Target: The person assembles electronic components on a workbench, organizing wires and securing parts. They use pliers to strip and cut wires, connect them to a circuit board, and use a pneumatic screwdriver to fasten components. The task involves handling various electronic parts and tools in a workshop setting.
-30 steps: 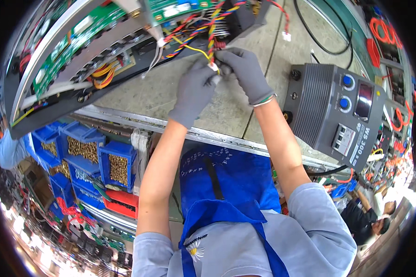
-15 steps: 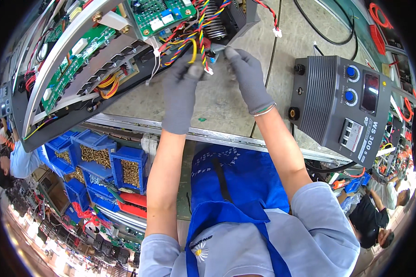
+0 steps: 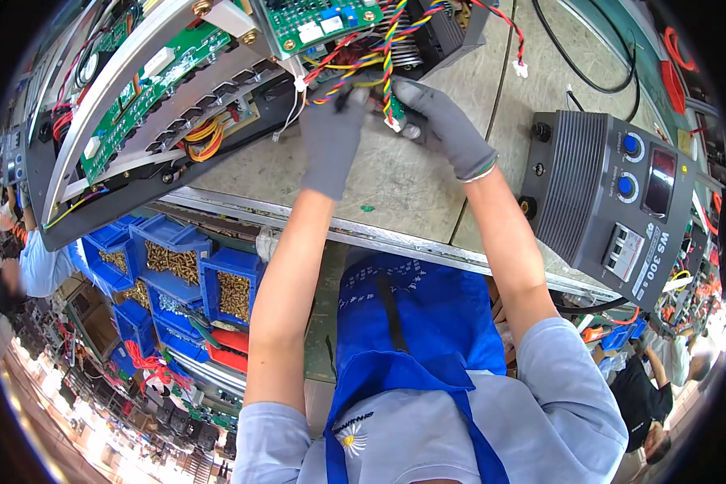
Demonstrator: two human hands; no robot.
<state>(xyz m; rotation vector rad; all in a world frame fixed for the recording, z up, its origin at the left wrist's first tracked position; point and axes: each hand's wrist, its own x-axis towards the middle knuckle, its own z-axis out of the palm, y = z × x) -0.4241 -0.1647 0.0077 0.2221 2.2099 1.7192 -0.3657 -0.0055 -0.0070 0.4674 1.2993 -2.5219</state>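
Note:
My left hand [image 3: 331, 145], in a grey glove, is closed in a pinch beside the twisted wire bundle [image 3: 390, 64] of red, yellow, blue and black wires. What its fingertips hold is hidden. My right hand [image 3: 448, 129], gloved alike, curls its fingers around a small green part [image 3: 398, 110], mostly covered by the glove and wires. A white plug [image 3: 393, 124] on the bundle's end hangs between the two hands. Just beyond them stands the opened dark machine chassis [image 3: 121, 206], with a green circuit board [image 3: 319, 24] mounted at its top.
A grey power unit [image 3: 597, 194] with blue knobs stands on the metal bench [image 3: 411, 210] at right. A black cable [image 3: 577, 68] and a red wire with a white plug [image 3: 521, 69] lie beyond. Blue bins [image 3: 232, 290] of brass screws sit below left.
Bench and chassis have shifted slightly right and down in the picture. My right fingers have curled inward, nearer the wire bundle, and a small green part now shows by them.

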